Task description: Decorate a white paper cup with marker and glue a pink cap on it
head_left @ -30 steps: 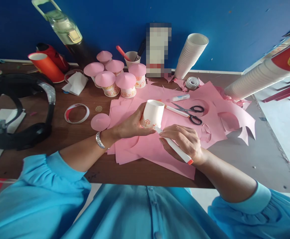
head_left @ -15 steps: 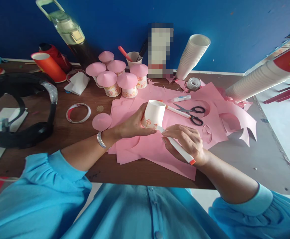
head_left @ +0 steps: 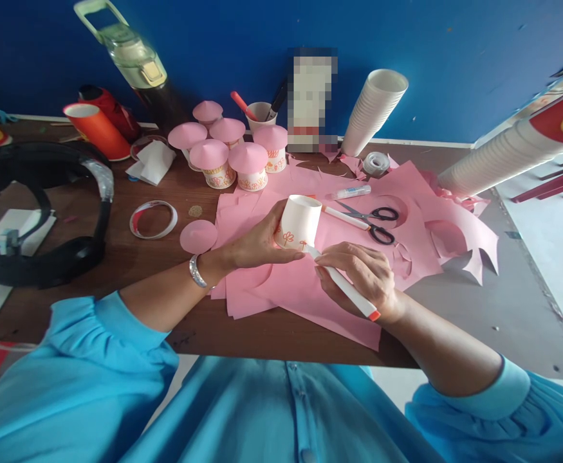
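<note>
The left hand [head_left: 260,238] grips one white paper cup [head_left: 302,218], tilted above the pink sheets [head_left: 300,289], while the right hand [head_left: 362,273] pinches one white marker [head_left: 349,290], its tip at the cup's lower edge. Behind stand six cone-topped cups [head_left: 247,168] (a seventh pink cone [head_left: 199,236] lies loose). One pair of scissors [head_left: 369,215] lies beside a second marker [head_left: 345,217].

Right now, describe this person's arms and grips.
Left sleeve and right sleeve are bright blue, loose, gathered into plain cuffs. A silver-coloured bangle sits on the left wrist; none shows on the right. Left grip and right grip are ungloved.
</note>
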Demonstrator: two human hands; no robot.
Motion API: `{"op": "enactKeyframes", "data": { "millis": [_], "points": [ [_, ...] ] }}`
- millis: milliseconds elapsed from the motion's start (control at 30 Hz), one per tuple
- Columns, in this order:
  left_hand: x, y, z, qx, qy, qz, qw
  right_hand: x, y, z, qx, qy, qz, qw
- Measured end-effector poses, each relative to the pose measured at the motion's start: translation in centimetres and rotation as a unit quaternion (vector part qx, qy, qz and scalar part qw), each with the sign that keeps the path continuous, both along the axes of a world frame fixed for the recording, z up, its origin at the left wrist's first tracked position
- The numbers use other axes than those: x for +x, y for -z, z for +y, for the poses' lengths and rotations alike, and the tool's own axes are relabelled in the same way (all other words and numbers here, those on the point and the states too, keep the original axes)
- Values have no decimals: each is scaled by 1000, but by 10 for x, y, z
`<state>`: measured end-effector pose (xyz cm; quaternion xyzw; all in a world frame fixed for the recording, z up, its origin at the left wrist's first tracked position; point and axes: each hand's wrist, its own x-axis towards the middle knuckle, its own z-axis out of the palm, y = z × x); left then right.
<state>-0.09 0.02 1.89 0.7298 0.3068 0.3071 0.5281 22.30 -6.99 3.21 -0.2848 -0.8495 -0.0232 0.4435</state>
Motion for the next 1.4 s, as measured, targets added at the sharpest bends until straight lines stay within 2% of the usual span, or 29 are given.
{"op": "enactKeyframes", "data": {
  "millis": [167, 467, 967, 1400],
  "points": [
    [0, -1, -1, 8, -2, 10, 1000, 0, 2, 0, -9, -9, 4, 1000],
    [-2, 7, 0, 5, 1, 23, 1000, 1, 1, 1, -3, -11, 0, 1000],
    [2, -4, -2, 12, 9, 21, 1000, 1, -2, 1, 8, -3, -2, 1000],
    [-2, 3, 0, 18, 6, 16, 1000, 1, -4, 0, 3, -4, -10, 1000]
  ]
}}
